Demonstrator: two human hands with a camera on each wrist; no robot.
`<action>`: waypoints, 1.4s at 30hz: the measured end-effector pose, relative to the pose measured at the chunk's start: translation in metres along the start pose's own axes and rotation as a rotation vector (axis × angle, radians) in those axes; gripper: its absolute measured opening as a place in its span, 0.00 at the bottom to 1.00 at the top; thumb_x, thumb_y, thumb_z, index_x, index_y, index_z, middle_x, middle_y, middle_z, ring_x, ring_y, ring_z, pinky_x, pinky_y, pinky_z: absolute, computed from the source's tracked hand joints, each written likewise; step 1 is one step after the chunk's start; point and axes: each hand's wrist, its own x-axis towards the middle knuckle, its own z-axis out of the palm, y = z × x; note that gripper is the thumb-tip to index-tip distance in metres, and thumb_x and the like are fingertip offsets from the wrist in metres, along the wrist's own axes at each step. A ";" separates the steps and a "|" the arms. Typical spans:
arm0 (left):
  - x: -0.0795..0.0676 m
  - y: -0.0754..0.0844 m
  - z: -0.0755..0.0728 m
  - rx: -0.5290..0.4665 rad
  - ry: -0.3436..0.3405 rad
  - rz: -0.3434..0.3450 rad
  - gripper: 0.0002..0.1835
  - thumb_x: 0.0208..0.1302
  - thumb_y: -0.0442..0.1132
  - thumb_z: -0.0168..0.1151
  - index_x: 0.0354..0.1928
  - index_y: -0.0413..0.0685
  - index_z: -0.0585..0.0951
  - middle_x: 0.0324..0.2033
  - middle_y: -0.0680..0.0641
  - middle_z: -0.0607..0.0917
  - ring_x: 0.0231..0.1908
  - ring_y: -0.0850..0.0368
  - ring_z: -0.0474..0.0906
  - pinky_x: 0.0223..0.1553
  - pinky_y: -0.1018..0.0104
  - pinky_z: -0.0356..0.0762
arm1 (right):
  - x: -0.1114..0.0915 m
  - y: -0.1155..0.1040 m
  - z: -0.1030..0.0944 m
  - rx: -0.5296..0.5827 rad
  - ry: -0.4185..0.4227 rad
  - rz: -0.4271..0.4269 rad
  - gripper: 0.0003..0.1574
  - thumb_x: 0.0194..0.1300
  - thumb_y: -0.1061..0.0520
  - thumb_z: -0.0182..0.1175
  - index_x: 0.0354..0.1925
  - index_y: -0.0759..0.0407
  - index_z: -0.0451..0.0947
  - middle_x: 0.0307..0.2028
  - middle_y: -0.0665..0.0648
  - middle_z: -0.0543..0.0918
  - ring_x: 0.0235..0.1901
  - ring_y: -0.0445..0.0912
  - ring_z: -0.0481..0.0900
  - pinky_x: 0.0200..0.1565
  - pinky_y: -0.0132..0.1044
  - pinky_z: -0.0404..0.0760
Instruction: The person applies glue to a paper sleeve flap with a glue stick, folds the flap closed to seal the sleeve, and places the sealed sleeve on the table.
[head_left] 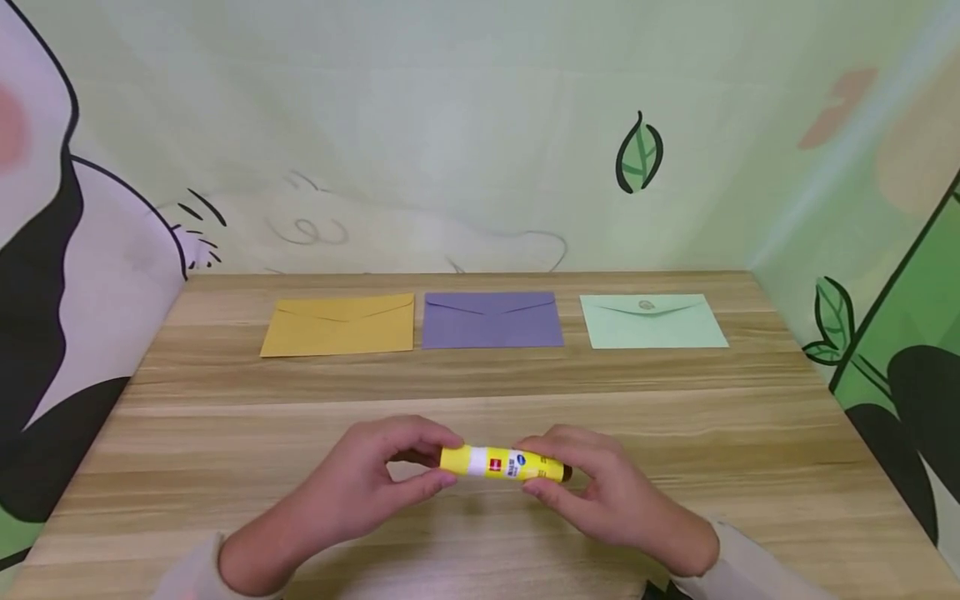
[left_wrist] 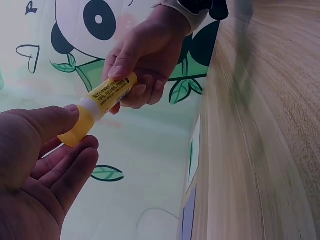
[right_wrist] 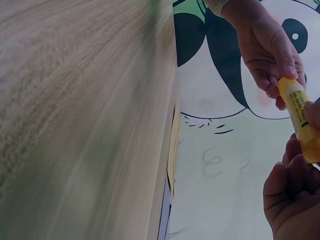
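Observation:
A yellow glue stick (head_left: 498,463) with a white band is held level above the near half of the table, between both hands. My left hand (head_left: 375,471) pinches its plain yellow cap end between thumb and fingers. At the other end, by the dark base, my right hand (head_left: 600,483) grips the printed barrel with thumb and fingers. In the left wrist view the cap sits against the white band (left_wrist: 90,108). The right wrist view shows the glue stick (right_wrist: 298,110) with a hand at each end.
Along the far side of the wooden table (head_left: 465,400) lie a yellow envelope (head_left: 341,329), a purple envelope (head_left: 491,325) and a mint green envelope (head_left: 652,325) with a round seal, flaps facing up. A printed cloth backdrop (head_left: 450,150) rises behind the table and at both sides.

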 end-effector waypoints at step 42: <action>-0.005 0.007 0.012 -0.259 -0.038 -0.111 0.14 0.55 0.36 0.75 0.44 0.37 0.89 0.35 0.46 0.91 0.34 0.64 0.86 0.29 0.67 0.84 | 0.011 -0.017 0.009 -0.293 -0.104 -0.267 0.20 0.75 0.44 0.54 0.43 0.58 0.82 0.28 0.45 0.83 0.25 0.31 0.74 0.30 0.18 0.74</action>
